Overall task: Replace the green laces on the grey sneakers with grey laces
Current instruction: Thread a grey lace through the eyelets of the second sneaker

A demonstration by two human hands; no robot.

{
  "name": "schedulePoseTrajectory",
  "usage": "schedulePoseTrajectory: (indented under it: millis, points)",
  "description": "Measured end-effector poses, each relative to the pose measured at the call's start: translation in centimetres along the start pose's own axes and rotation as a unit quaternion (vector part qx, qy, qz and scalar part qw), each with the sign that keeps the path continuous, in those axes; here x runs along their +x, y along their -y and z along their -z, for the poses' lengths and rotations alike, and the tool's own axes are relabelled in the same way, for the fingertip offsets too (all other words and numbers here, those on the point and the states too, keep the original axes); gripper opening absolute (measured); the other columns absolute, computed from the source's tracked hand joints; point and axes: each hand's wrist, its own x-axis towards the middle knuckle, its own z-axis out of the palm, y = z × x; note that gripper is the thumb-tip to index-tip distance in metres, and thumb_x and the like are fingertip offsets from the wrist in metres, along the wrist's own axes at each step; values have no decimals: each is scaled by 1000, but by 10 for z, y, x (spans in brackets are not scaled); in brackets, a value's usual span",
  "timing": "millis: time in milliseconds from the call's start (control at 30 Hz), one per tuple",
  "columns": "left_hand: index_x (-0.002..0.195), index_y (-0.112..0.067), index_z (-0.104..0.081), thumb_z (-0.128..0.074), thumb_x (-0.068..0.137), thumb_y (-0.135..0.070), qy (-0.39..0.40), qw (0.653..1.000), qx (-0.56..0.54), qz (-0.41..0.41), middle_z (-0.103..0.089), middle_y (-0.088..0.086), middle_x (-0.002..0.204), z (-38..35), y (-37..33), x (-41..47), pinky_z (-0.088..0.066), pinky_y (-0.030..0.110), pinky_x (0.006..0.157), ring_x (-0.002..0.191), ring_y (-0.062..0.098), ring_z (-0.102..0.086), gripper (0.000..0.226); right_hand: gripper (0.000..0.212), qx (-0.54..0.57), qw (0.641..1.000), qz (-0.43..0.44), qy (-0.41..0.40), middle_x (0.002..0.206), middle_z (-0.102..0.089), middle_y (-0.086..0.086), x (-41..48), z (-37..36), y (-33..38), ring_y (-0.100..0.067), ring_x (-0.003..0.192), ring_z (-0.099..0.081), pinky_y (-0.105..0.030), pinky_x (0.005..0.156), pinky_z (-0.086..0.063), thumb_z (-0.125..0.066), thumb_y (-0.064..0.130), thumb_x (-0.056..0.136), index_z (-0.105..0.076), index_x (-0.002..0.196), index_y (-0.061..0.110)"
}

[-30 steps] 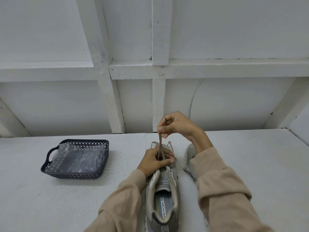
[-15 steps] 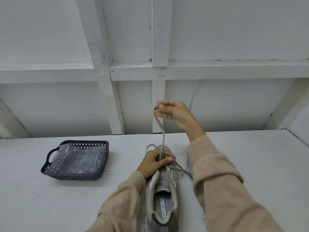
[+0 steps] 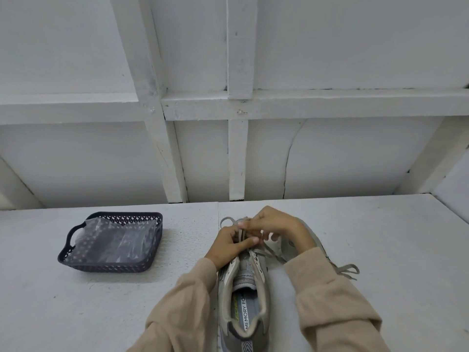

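A grey sneaker [image 3: 245, 295] lies on the white table with its heel toward me and its toe pointing away. My left hand [image 3: 229, 246] rests on the sneaker's forefoot and pinches the grey lace [image 3: 240, 235] at the eyelets. My right hand [image 3: 272, 224] is low over the toe, its fingers on the same lace. A loop of lace shows past the toe [image 3: 225, 221]. The second grey sneaker [image 3: 308, 237] lies to the right, mostly hidden behind my right forearm, with its grey lace ends [image 3: 349, 270] trailing on the table. No green lace is visible.
A dark plastic basket [image 3: 76, 257] holding a clear plastic bag [image 3: 114, 241] stands at the left of the table. A white panelled wall with beams [image 3: 237, 158] rises just behind the table's far edge.
My right hand, which had pulled the lace high above the sneaker, has come down to the toe beside my left hand. The lace is no longer stretched upward.
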Motion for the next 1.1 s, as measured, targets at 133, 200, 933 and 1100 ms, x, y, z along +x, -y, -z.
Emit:
schedulePoseTrajectory:
  millis: [133, 200, 933, 1100]
  points:
    - [94, -10, -73, -74, 82, -2, 5, 1000, -9, 7, -75, -9, 79, -2, -5, -3, -49, 15, 72, 77, 2, -68, 15, 19, 90, 990, 79, -77, 47, -53, 13, 3, -13, -1, -2, 44, -42, -14, 45, -31, -79, 33, 79, -71, 72, 18]
    - [99, -10, -70, -73, 82, 1, 6, 1000, -30, 1, -76, -3, 85, -3, -6, -4, -52, 19, 79, 85, 9, -71, 20, 17, 105, 981, 110, -118, 49, -58, 14, 3, -12, -4, 2, 45, -47, -17, 56, -38, -82, 29, 76, -71, 67, 19]
    - [140, -30, -43, -76, 81, -5, 45, 998, -22, -25, -76, 3, 91, -2, -5, -2, -50, 30, 93, 97, 15, -70, 72, 22, 250, 917, 233, -207, 66, -68, 6, -27, 42, 60, -6, 63, -64, -17, 51, -47, -70, 2, 84, -65, 66, 13]
    - [140, -30, -45, -77, 80, -11, 51, 998, 11, -24, -76, -1, 94, -1, -2, -1, -46, 46, 103, 100, 16, -69, 71, 9, 278, 899, 245, -233, 68, -64, -4, -17, 57, 79, -10, 57, -60, -19, 45, -49, -67, 0, 86, -67, 77, -2]
